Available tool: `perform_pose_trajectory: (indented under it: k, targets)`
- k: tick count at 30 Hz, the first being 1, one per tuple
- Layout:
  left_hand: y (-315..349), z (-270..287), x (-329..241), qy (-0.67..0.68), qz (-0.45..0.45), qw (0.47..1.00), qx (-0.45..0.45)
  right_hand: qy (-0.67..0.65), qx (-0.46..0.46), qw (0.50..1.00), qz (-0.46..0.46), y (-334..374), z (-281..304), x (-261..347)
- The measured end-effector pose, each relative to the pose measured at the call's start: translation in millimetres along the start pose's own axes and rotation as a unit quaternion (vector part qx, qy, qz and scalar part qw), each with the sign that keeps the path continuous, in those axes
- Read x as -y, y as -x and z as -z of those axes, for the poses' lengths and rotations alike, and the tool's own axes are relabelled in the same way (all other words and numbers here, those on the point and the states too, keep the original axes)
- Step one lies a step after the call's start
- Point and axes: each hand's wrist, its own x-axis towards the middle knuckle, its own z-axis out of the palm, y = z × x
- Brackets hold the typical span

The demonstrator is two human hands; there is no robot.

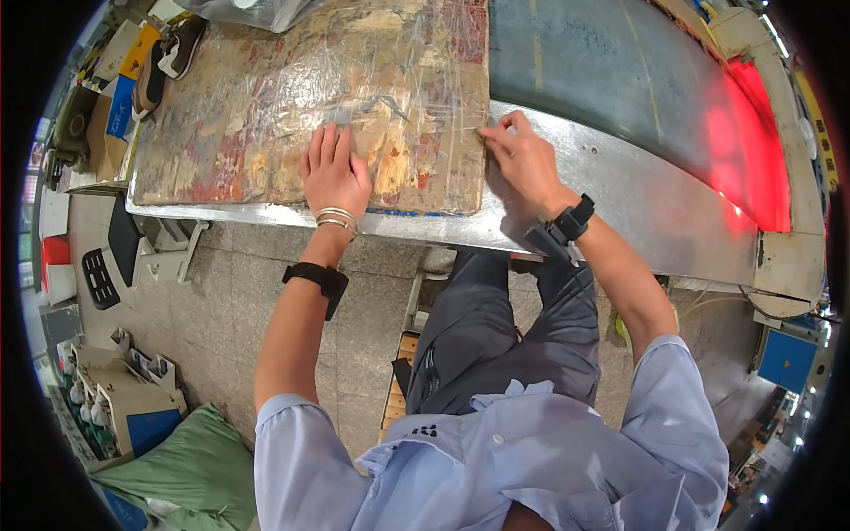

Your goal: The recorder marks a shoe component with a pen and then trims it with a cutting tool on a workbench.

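Note:
A large worn board (257, 115) lies before me, stained brown, red and yellow and covered with shiny clear film or tape. My left hand (336, 177) rests flat on it near its front edge, fingers stretched forward and holding nothing. At the board's right edge, my right hand (529, 164) has thumb and forefinger pinched together. Whatever is in that pinch is too small to make out. Beneath the board and to its right is a bare metal tabletop (620, 181).
A grey-green conveyor belt (575, 53) runs behind the metal top, toward a red-lit flap (753, 146) at the right. Dark shoes (181, 49) sit at the board's far left, near a clear plastic bag (252, 11). A green sack (181, 469) lies at lower left.

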Motion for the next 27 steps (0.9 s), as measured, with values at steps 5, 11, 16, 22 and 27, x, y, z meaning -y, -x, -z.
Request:
perform_pose_trajectory:
  k: [5,11,16,22,27]
  targets:
    - [7,-3,2,-0.002,0.011,1.0,0.009,-0.015,0.144,0.982,0.124,48,-6,34]
    - [3,-3,1,-0.01,-0.003,1.0,0.024,-0.03,0.011,0.997,-0.064,21,7,-18]
    - [13,-4,11,0.0,0.006,1.0,0.012,-0.066,0.145,0.986,0.042,65,16,23]
    - [-3,-4,4,-0.028,-0.031,0.999,-0.003,-0.073,-0.034,0.987,-0.138,86,9,-16]
    - [5,-14,6,-0.041,-0.057,0.998,0.005,-0.189,-0.059,0.946,-0.256,89,-11,2]
